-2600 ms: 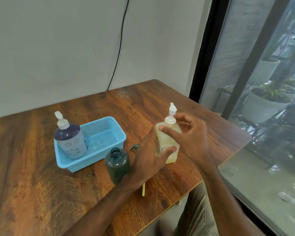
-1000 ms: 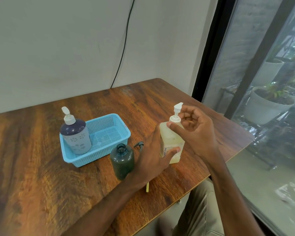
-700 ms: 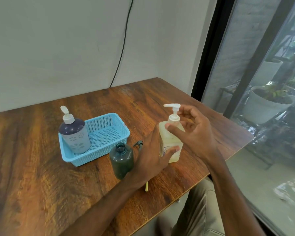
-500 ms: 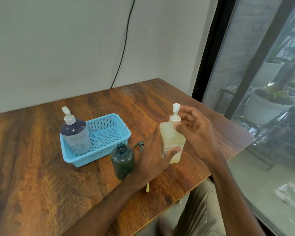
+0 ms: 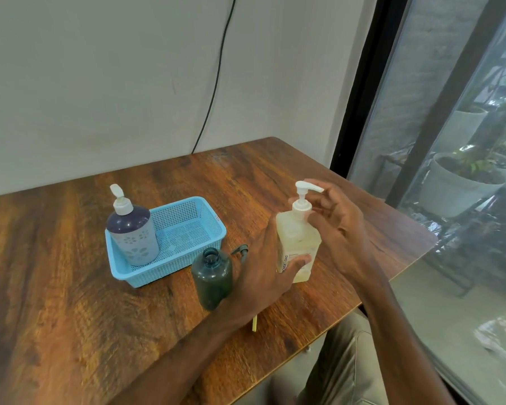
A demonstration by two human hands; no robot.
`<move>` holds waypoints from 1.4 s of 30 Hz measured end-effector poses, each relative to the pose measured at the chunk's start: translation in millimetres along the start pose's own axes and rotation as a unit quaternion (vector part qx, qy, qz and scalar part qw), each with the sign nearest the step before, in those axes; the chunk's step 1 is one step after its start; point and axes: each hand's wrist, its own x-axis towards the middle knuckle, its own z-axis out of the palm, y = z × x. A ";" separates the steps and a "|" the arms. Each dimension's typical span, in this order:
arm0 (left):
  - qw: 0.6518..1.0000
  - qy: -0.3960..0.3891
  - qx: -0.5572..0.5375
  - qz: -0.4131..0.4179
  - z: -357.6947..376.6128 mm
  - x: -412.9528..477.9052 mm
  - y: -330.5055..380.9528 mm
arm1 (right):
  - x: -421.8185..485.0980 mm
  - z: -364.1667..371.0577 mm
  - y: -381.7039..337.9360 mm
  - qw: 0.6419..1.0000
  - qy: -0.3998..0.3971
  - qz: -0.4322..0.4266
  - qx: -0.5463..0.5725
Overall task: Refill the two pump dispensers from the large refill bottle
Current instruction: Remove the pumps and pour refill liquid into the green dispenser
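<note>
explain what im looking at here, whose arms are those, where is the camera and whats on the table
There is no machine here. These are a person's two bare arms, filmed by one wide-angle camera worn on their head, looking forward and down.

On the wooden table stands a light blue basket with a purple pump bottle inside it. In front of the basket is a dark green bottle with its neck open. A dark pump top lies just behind it, and a thin yellow tube pokes out from under the left wrist.

The left hand holds the body of a clear pump bottle of yellowish liquid, upright on the table. The right hand has its fingertips on that bottle's white pump head, by the spout.
</note>
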 end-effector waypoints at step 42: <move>0.999 -0.002 0.042 -0.006 -1.9 0.2 3.3 | 50.3 -28.5 -99.6 0.968 0.183 -0.153 -0.072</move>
